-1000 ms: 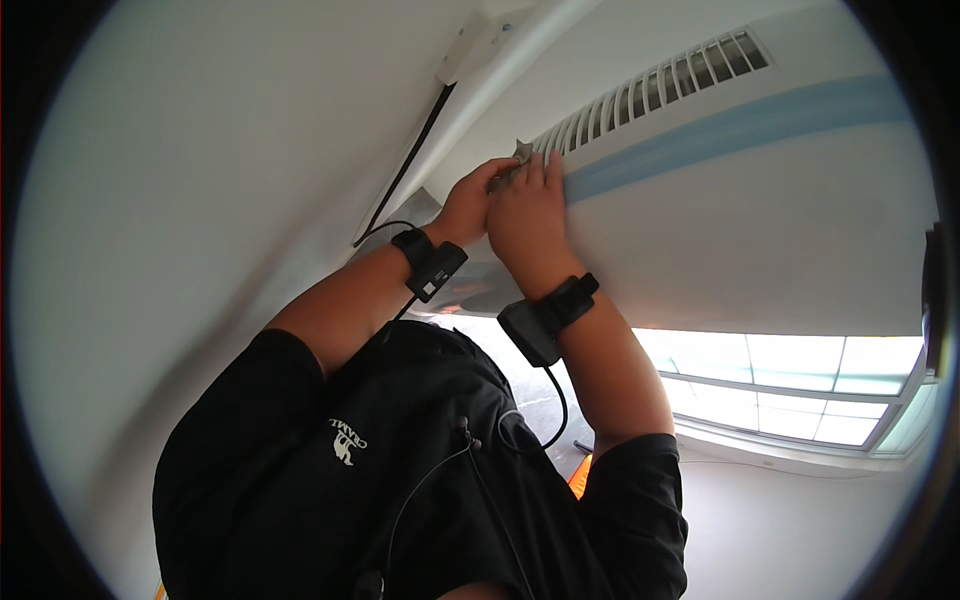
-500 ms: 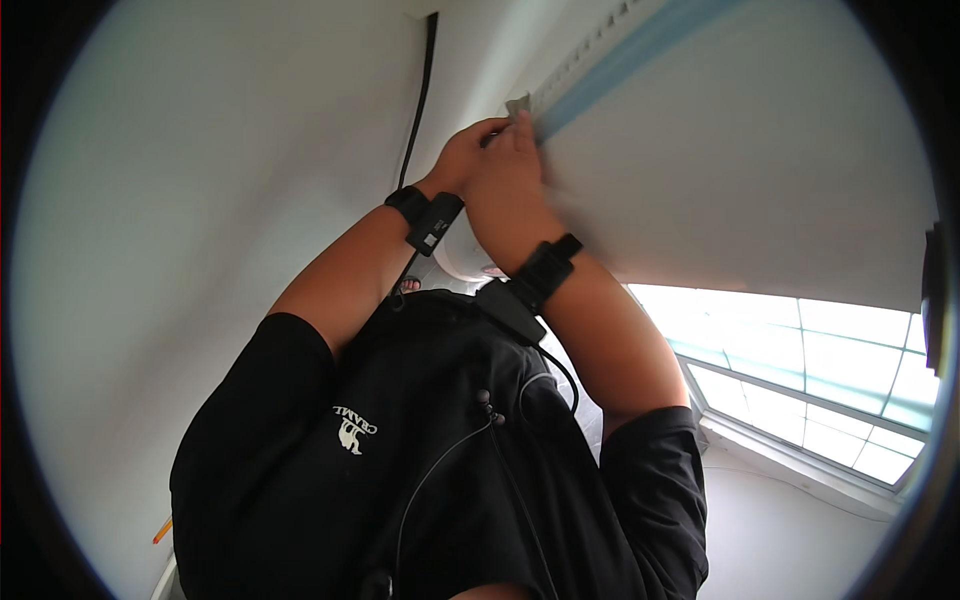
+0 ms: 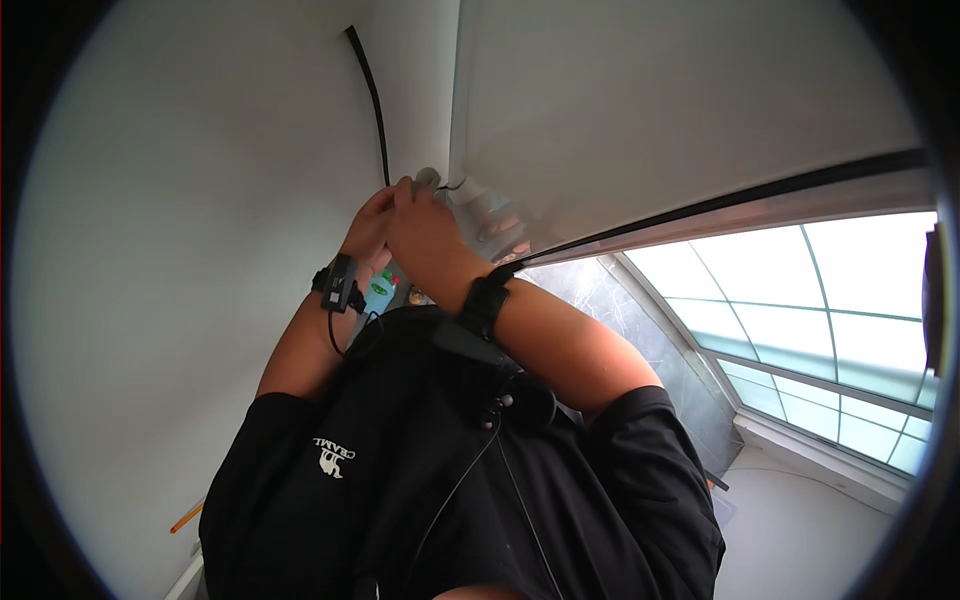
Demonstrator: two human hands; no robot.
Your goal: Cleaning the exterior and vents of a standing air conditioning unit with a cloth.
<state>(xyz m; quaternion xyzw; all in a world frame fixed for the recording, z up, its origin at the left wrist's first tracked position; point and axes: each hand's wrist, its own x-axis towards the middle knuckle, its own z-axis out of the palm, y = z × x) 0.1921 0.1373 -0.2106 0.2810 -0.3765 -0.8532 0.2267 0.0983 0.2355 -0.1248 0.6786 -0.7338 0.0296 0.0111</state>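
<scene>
My left hand point(image 3: 368, 222) and my right hand point(image 3: 424, 228) are raised together in front of me, their fingers bent and meeting. At the fingertips shows a small greyish-beige piece point(image 3: 428, 177); its kind is unclear, and the fingers partly hide it. A black cable point(image 3: 374, 95) runs down the pale wall point(image 3: 200, 200) and ends behind the left fingers. Just right of the hands, a thin dark wire point(image 3: 452, 187) curves beside the edge of a large white panel point(image 3: 680, 110). What the fingers close on is hidden.
A dark strip point(image 3: 740, 200) borders the white panel's lower edge. To the right is a bright paned window point(image 3: 760, 280) beside grey marbled tiles point(image 3: 640, 320). Below my left wrist, a translucent bottle point(image 3: 381, 292) with green and red parts shows.
Both hands have shifted left and lower in the picture, still together. The white panel's notched edge and blue streak are out of sight; its dark lower strip and the bottle now show.
</scene>
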